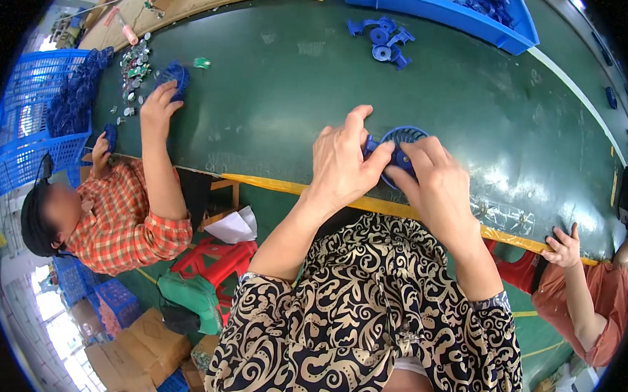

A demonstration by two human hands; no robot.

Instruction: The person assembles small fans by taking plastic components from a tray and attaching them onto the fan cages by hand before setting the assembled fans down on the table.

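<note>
From here, I judge the blue cover (400, 157) between my splayed left hand (342, 160) and pinching right hand (436, 179) light and stiff, best held by its rim.

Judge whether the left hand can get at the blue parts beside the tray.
Probably yes: nothing stands on the table between the left hand and the blue parts, though that hand is busy at the round piece.

Your green table (268, 114) edged with yellow tape (264, 182), blue parts (384, 35) clustered before you, blue tray (453, 20) beyond, small components (135, 71) at your left
</note>
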